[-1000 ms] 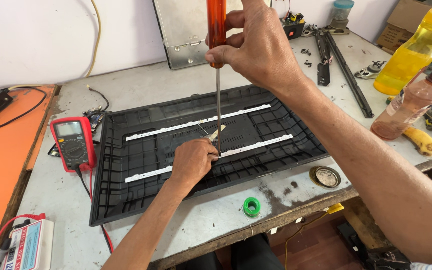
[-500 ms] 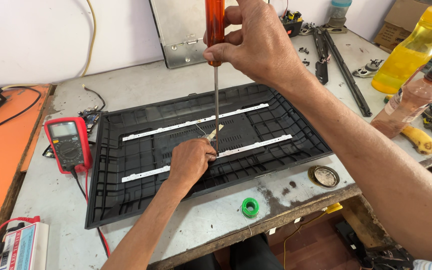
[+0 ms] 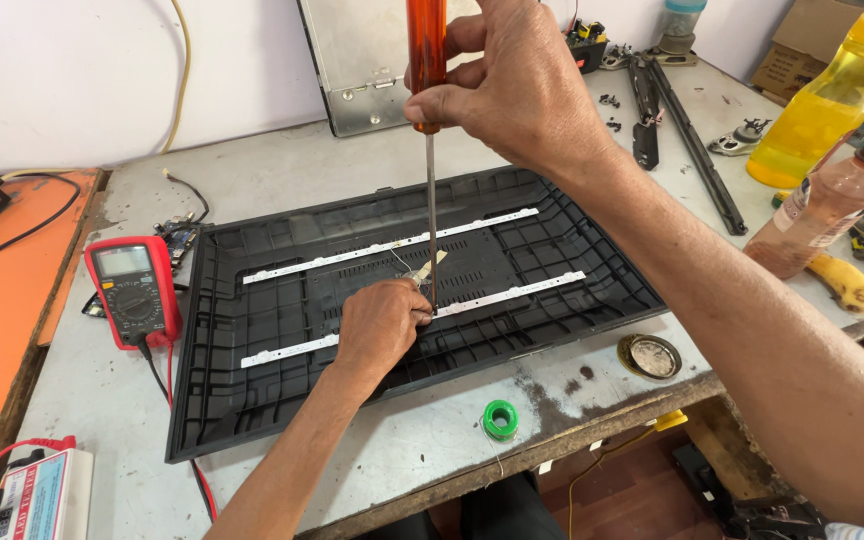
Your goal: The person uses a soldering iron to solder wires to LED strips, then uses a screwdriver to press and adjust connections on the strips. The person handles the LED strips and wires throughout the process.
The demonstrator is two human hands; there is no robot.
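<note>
My right hand [image 3: 512, 90] gripped the upright orange-handled screwdriver [image 3: 428, 130], its tip beside my left hand [image 3: 382, 322], which pinched a small part on the black panel [image 3: 252, 400]

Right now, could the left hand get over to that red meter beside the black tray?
Probably yes. The left hand rests inside the black tray, and the red meter lies just past the tray's left rim on open bench, nothing between them. It would have to leave the screwdriver tip.

The right hand [image 3: 512, 85] is raised high, fingers curled closed in a grip, forearm slanting down to the lower right; the left hand [image 3: 382, 322] lies low, knuckles up, fingers pinched together, forearm running down-left.
</note>
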